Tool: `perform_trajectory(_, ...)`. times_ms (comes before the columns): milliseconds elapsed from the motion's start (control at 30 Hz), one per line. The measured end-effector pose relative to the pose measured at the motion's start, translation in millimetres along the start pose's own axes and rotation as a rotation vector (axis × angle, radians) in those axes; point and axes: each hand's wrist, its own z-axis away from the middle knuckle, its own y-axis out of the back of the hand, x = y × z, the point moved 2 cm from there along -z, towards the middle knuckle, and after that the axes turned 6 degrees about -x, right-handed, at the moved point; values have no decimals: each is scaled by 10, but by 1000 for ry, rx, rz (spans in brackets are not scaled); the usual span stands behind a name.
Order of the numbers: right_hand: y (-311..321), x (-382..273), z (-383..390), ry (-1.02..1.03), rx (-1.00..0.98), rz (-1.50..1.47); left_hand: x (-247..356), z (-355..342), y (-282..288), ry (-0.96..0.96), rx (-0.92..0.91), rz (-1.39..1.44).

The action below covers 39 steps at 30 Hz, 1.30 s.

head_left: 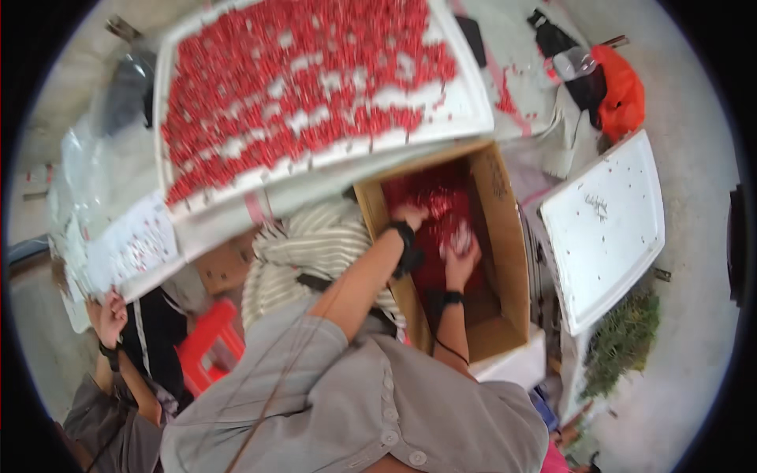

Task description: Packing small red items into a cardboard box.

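Observation:
Both my hands reach down into an open cardboard box [514, 268] with shiny red material [449, 185] inside. Toward the box's left side is my left hand [410, 214], its fingers smeared by motion over the red material. My right hand [464, 258] is curled around a whitish-pink clump [459, 236], too blurred to name. Beyond the box, a large white tray [465, 106] carries a dense spread of small red pieces [300, 79].
A white board [607, 229] with dark specks leans right of the box, above green plant matter [623, 343]. Striped cloth [307, 244] and a red stool [209, 343] are left. Another person's hand [109, 315] is by a white sheet [134, 244]. An orange bag [619, 94] lies far right.

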Motion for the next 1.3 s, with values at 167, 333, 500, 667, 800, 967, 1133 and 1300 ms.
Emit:
perform_trajectory(167,-335,853,264,-285,-362,-413,812,312,212,80,-373,-59)
perform_trajectory(333,-761,1523,388,-255,-799,-189,1340,876,230,162,-697,240)
perform_trajectory(500,-862,1599,401,-228,-858,-364,1837,1104,323,46,-513,563)
perform_trajectory(667,-774,1506,449,-392,-579,-619,2222,886,460,-14,-352,746)
perform_trajectory(800,-775,1683,389,-596,-551,-301,2248,653,472,32,-329,782)
perform_trajectory(967,-876,1875,374,-564,-803,-237,2127,482,504,19,-59,838)
perform_trajectory(1133,-985,1887,363,-398,-633,-361,2115,347,517,-142,-90,856)
perform_trajectory(1300,-941,1770,268,-501,-783,-282,2136,304,527,-201,172,754)
